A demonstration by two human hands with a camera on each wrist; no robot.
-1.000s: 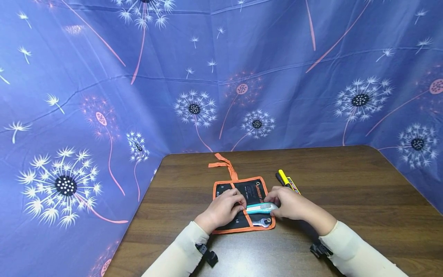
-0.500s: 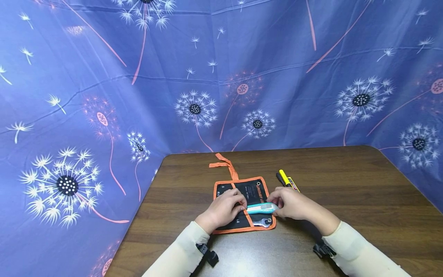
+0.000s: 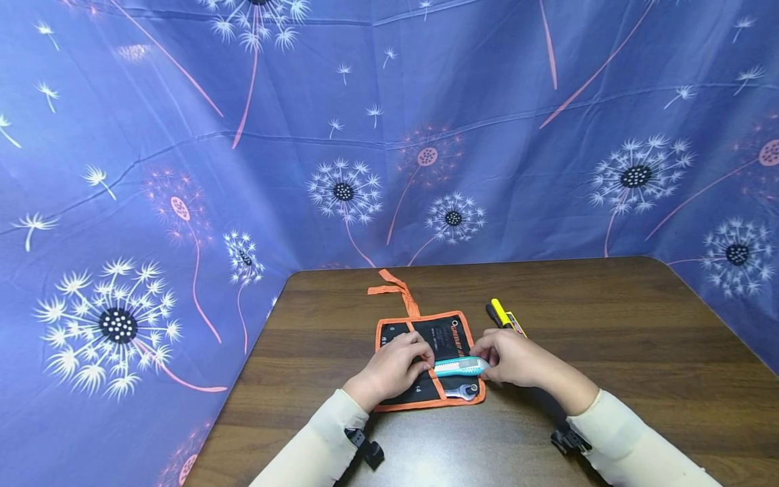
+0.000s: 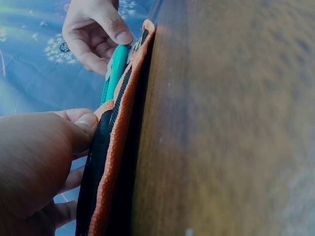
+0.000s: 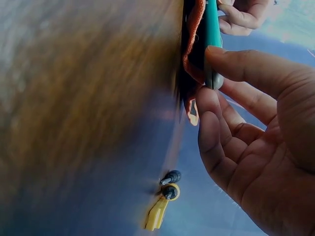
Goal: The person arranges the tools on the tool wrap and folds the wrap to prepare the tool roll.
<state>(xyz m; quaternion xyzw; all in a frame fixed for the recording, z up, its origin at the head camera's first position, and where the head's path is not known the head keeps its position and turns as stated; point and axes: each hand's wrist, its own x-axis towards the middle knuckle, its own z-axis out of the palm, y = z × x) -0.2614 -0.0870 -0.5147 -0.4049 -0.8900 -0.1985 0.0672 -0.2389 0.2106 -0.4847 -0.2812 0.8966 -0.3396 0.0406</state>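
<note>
In the head view a black tool pouch with orange trim lies unrolled on the table. A teal utility knife lies across it, its left end at the orange pocket edge; how far it reaches inside is hidden. My left hand pinches that edge between thumb and finger, as the left wrist view shows with the pouch's black cloth. With thumb and fingers my right hand pinches the knife's grey right end, clearest in the right wrist view. Below the knife, a wrench sticks out of another pocket.
Orange tie straps stretch from the pouch's far edge. Just beyond my right hand lie yellow and black pen-like things and a yellow labelled piece. A blue dandelion-print cloth hangs behind the wooden table.
Over the last second my right hand has shifted very slightly right along the knife's end. The left hand, pouch and wrench look the same.
</note>
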